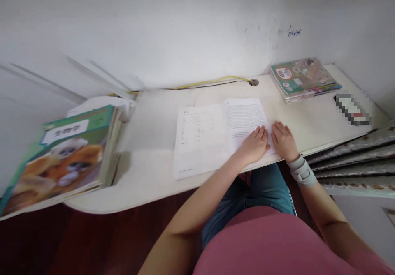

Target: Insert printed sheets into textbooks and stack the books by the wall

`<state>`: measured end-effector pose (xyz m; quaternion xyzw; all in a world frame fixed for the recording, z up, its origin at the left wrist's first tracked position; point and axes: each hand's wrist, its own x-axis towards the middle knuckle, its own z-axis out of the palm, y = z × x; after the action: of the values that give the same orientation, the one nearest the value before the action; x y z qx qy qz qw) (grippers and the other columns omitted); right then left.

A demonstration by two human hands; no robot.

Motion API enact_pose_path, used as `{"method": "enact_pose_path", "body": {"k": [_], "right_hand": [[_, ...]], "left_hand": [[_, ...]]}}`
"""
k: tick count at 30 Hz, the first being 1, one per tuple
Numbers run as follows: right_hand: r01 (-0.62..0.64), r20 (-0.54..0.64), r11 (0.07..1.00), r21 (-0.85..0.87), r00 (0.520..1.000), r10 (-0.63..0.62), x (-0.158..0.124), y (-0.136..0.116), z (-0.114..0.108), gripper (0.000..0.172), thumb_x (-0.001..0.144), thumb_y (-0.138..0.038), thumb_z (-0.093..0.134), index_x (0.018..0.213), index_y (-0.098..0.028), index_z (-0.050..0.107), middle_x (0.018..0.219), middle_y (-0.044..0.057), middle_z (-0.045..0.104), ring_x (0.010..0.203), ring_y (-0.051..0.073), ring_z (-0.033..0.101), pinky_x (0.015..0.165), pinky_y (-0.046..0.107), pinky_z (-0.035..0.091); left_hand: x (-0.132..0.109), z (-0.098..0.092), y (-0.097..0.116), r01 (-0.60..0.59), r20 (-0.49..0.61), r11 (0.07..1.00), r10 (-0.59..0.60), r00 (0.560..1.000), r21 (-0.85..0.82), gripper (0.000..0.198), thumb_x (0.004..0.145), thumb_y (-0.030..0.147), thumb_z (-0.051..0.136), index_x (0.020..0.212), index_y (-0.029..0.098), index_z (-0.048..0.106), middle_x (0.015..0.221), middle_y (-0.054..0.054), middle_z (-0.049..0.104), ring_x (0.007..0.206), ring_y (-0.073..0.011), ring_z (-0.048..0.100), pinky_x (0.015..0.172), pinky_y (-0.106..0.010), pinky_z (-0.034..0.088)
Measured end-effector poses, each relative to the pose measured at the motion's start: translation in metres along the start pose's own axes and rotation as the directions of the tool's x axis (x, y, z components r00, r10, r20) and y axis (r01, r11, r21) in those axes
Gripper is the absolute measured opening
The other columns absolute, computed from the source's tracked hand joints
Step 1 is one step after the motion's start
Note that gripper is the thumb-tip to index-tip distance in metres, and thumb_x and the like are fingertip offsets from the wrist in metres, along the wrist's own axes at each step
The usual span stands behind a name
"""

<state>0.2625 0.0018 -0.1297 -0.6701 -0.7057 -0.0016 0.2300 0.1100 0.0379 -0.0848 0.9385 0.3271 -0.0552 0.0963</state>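
Observation:
An open book (202, 143) lies on the white desk, its left page mostly blank with sparse print and its right page dense with text near the top. My left hand (254, 145) rests flat on the lower part of the right page, fingers stretched out. Just beside the book's right edge, my right hand (283, 140) lies palm down with its fingers extended. Whether its fingertips touch the page edge is hard to tell. A grey band (302, 171) wraps my right wrist. Neither hand grasps anything.
On the left stands a stack of textbooks (70, 155) with an animal cover. Another book stack (304, 75) sits at the back right, near a pixelated dark-edged object (353, 108). Yellow and black cables run along the wall into a desk hole (254, 82). A curtain (358, 160) hangs at right.

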Motion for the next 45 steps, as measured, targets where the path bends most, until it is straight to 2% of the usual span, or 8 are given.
{"method": "enact_pose_path", "body": {"k": [3, 8, 12, 17, 21, 26, 33, 45], "right_hand": [[0.003, 0.032, 1.0, 0.006, 0.999, -0.003, 0.0, 0.006, -0.007, 0.041, 0.093, -0.024, 0.032, 0.124, -0.012, 0.055, 0.134, 0.016, 0.053, 0.129, 0.026, 0.044, 0.105, 0.047, 0.035], [0.097, 0.153, 0.995, -0.032, 0.984, -0.091, 0.005, 0.026, -0.024, 0.043, 0.093, -0.032, 0.037, 0.13, -0.015, 0.051, 0.143, 0.014, 0.043, 0.134, 0.027, 0.036, 0.106, 0.047, 0.033], [0.174, 0.244, 0.983, -0.058, 0.957, -0.155, 0.007, 0.035, -0.024, 0.054, 0.091, -0.044, 0.042, 0.136, -0.015, 0.045, 0.145, 0.014, 0.039, 0.136, 0.028, 0.033, 0.108, 0.049, 0.029], [0.195, 0.247, 0.978, -0.069, 0.954, -0.173, 0.006, 0.035, -0.021, 0.059, 0.09, -0.049, 0.043, 0.138, -0.015, 0.043, 0.147, 0.016, 0.037, 0.137, 0.029, 0.03, 0.108, 0.049, 0.028], [0.201, 0.245, 0.976, -0.087, 0.954, -0.174, 0.005, 0.033, -0.023, 0.056, 0.09, -0.05, 0.043, 0.137, -0.02, 0.046, 0.149, 0.015, 0.033, 0.138, 0.031, 0.027, 0.108, 0.05, 0.027], [0.224, 0.275, 0.97, -0.094, 0.942, -0.191, 0.005, 0.033, -0.024, 0.052, 0.091, -0.05, 0.042, 0.134, -0.023, 0.049, 0.148, 0.012, 0.036, 0.138, 0.031, 0.027, 0.107, 0.051, 0.027], [0.226, 0.282, 0.969, -0.098, 0.94, -0.191, 0.006, 0.034, -0.024, 0.054, 0.089, -0.05, 0.045, 0.135, -0.022, 0.048, 0.148, 0.013, 0.035, 0.138, 0.032, 0.027, 0.108, 0.051, 0.025], [0.197, 0.303, 0.978, -0.073, 0.938, -0.167, 0.006, 0.036, -0.025, 0.053, 0.089, -0.048, 0.047, 0.136, -0.022, 0.048, 0.149, 0.014, 0.033, 0.138, 0.03, 0.027, 0.108, 0.052, 0.026]], "left_hand": [[-0.009, -0.008, -0.005, 0.039, -0.017, 0.999, -0.039, 0.999, 0.029, 0.062, 0.094, 0.038, 0.036, 0.142, -0.001, 0.028, 0.151, -0.023, 0.021, 0.141, -0.0274, 0.018, 0.114, -0.041, 0.019], [-0.026, -0.018, -0.026, 0.152, 0.006, 0.984, -0.153, 0.988, 0.093, 0.082, 0.086, 0.061, 0.04, 0.145, 0.005, 0.026, 0.152, -0.021, 0.017, 0.142, -0.0353, 0.007, 0.11, -0.062, 0.007], [-0.022, -0.009, -0.037, 0.11, 0.077, 0.993, -0.114, 0.991, 0.053, 0.09, 0.082, 0.07, 0.037, 0.148, 0.011, 0.018, 0.154, -0.018, 0.013, 0.142, -0.0376, 0.006, 0.107, -0.066, 0.004], [-0.012, -0.003, -0.033, 0.095, 0.088, 0.995, -0.095, 0.992, 0.001, 0.089, 0.083, 0.07, 0.033, 0.149, 0.014, 0.014, 0.155, -0.015, 0.009, 0.142, -0.0369, 0.006, 0.107, -0.066, 0.003], [-0.007, -0.003, -0.03, 0.084, 0.065, 0.996, -0.084, 0.994, -0.009, 0.089, 0.083, 0.07, 0.032, 0.149, 0.014, 0.014, 0.155, -0.015, 0.009, 0.142, -0.0358, 0.006, 0.108, -0.065, 0.002], [-0.005, -0.001, -0.028, 0.063, 0.064, 0.998, -0.062, 0.996, -0.014, 0.091, 0.083, 0.07, 0.033, 0.149, 0.011, 0.012, 0.155, -0.015, 0.009, 0.143, -0.0335, 0.006, 0.111, -0.06, 0.004], [0.004, 0.002, -0.022, 0.065, 0.038, 0.998, -0.064, 0.997, -0.009, 0.097, 0.083, 0.07, 0.034, 0.149, 0.008, -0.002, 0.154, -0.018, 0.01, 0.143, -0.0319, 0.005, 0.113, -0.054, 0.005], [0.014, -0.002, -0.017, 0.071, 0.074, 0.997, -0.068, 0.995, -0.027, 0.098, 0.083, 0.069, 0.036, 0.148, 0.004, 0.001, 0.154, -0.019, 0.008, 0.143, -0.0305, 0.005, 0.114, -0.05, 0.004]]}}
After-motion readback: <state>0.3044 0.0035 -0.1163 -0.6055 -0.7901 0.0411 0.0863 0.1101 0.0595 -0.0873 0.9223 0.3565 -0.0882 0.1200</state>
